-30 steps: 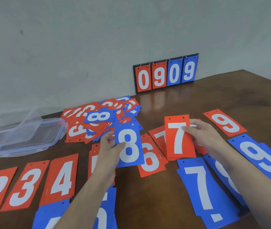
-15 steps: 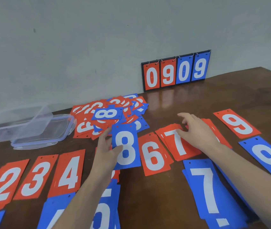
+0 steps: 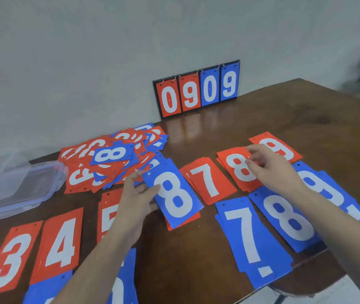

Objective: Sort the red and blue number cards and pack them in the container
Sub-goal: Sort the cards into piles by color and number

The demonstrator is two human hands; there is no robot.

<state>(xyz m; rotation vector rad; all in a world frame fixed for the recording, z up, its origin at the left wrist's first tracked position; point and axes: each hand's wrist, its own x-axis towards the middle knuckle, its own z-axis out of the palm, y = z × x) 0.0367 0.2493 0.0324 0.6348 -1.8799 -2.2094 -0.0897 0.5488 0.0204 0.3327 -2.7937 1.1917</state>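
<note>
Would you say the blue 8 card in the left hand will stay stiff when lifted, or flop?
Probably fairly stiff: the blue 8 card stays flat though the left hand grips only one edge. It looks thin and light. On the glossy table it would likely slide easily if pushed.

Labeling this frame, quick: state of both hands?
Left hand: holding the blue 8 card, thumb on its face.
Right hand: over the red 8 card, fingers loosely curled; grip cannot be told.

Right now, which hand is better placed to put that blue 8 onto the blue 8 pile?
Left, probably. The left hand already grips the blue 8 card, while the right hand is over the red 8 pile.
</note>
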